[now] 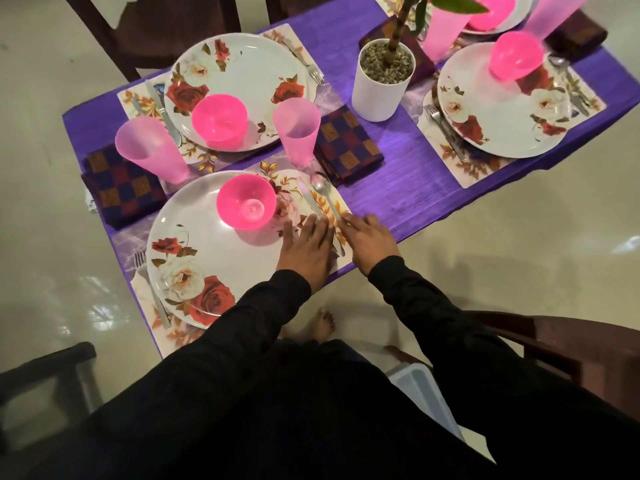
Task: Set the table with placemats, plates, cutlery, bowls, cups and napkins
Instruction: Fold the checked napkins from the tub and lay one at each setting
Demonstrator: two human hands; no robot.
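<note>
1. The left hand lies flat with straight fingers on the right edge of the near plate and on the knife beside it; this looks like nudging the knife straight rather than gripping it.
2. The right hand is also spread and relaxed, its fingertips touching the handle of the spoon, probably to line it up parallel with the knife on the floral placemat.
3. Knife and spoon sit just right of the plate and the fork sits on its left, the usual order so each is at hand for the diner.
4. A pink bowl rests on the plate, ready for serving.
5. The pink cup and checked napkin stand above the cutlery, near but apart from it, out of the way of the plate.
6. A second cup and napkin to the left seem to belong to the neighbouring setting on the desk.
7. The potted plant stands mid-desk as a centrepiece; every setting in view looks laid, so I judge this a final tidy.
</note>
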